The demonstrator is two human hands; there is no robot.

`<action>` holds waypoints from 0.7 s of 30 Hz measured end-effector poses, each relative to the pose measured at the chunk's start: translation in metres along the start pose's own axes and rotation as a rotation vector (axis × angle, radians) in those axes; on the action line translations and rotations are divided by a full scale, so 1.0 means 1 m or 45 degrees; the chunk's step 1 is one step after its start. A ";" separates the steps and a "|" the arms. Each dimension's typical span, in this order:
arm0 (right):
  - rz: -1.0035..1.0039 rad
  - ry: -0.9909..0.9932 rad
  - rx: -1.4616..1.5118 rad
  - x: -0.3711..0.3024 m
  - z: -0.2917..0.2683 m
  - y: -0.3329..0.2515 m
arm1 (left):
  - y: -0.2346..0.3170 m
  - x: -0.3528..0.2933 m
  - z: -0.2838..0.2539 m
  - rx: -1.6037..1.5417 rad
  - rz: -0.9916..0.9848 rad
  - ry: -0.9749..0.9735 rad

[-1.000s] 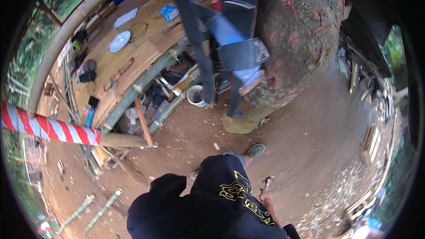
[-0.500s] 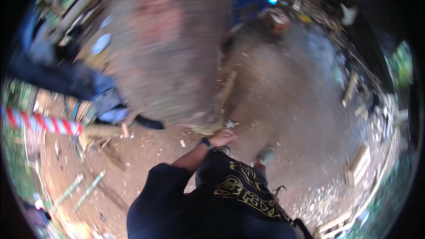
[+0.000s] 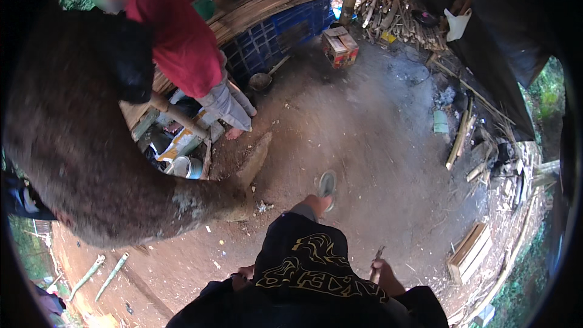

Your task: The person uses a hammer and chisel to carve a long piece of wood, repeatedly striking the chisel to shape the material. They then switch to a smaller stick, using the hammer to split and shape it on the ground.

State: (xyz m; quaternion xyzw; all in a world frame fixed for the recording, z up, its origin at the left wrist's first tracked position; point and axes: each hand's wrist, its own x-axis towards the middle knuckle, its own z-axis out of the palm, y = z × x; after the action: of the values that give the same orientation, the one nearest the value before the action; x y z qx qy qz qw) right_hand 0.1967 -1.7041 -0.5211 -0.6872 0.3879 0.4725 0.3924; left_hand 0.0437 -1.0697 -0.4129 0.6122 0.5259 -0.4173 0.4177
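Note:
My right hand [image 3: 384, 272] is low beside my dark shirt, its fingers closed round a thin, brownish stick-like thing [image 3: 378, 258] that points upward. Its exact kind is too small to make out. On the other side of the shirt, my left hand [image 3: 245, 272] is partly hidden by my clothing, and its fingers do not show clearly. A sandalled foot [image 3: 328, 188] of mine stands forward on the dirt ground [image 3: 376, 140]. The thick tree trunk [image 3: 91, 140] rises at the left, apart from both hands.
A person in a red shirt [image 3: 176, 36] stands by a wooden platform [image 3: 261, 15]. Beyond are a cardboard box [image 3: 341, 47] and stacked firewood [image 3: 401, 18]. A wooden crate [image 3: 470, 252] lies at right, cut poles [image 3: 112, 276] at lower left, and a metal pot [image 3: 185, 167] beside the trunk.
The view has swung, and the trunk has shifted from the centre to the left. My left hand has dropped back from near the trunk's base to my side. The red-shirted person now shows.

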 end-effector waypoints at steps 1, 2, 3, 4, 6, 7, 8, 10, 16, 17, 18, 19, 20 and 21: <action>0.094 0.045 -0.045 0.008 0.004 -0.065 | 0.033 0.001 0.012 -0.019 0.057 0.009; 0.119 0.055 -0.093 0.014 -0.001 -0.121 | 0.065 0.001 0.022 -0.028 0.096 0.030; 0.110 0.047 -0.131 0.022 -0.001 -0.183 | 0.106 0.011 0.022 -0.028 0.162 0.077; 0.081 0.043 -0.172 0.030 -0.013 -0.236 | 0.155 0.021 0.022 -0.019 0.243 0.118; -0.197 0.019 -0.366 0.046 -0.047 -0.326 | 0.274 0.031 0.015 0.005 0.473 0.228; -0.421 0.042 -0.532 0.061 -0.065 -0.378 | 0.341 0.036 0.007 -0.031 0.603 0.294; -0.396 -0.127 -0.143 0.035 -0.067 -0.442 | 0.401 0.025 -0.006 -0.108 0.693 0.376; -0.549 -0.118 -0.270 -0.003 -0.079 -0.557 | 0.519 0.003 -0.032 -0.276 0.804 0.429; -0.574 -0.276 -0.212 -0.113 -0.062 -0.856 | 0.780 0.023 -0.075 -0.880 0.824 0.000; -0.625 -0.303 -0.248 -0.107 -0.056 -0.900 | 0.822 0.027 -0.081 -0.815 0.828 -0.006; -0.619 -0.351 -0.282 -0.103 -0.045 -0.943 | 0.858 0.034 -0.087 -0.756 0.826 -0.002; -0.606 -0.393 -0.314 -0.099 -0.032 -0.983 | 0.895 0.042 -0.092 -0.805 0.835 -0.047; -0.590 -0.430 -0.343 -0.093 -0.021 -1.021 | 0.933 0.050 -0.095 -0.852 0.845 -0.098; -0.629 -0.453 -0.368 -0.084 -0.012 -1.053 | 0.962 0.058 -0.091 -0.904 0.842 -0.149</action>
State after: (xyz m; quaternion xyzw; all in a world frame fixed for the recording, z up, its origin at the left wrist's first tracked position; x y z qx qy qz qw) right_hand 1.1318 -1.2900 -0.2561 -0.7157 0.0640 0.5259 0.4552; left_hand 1.0108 -1.0603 -0.3701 0.5416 0.3886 -0.0908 0.7399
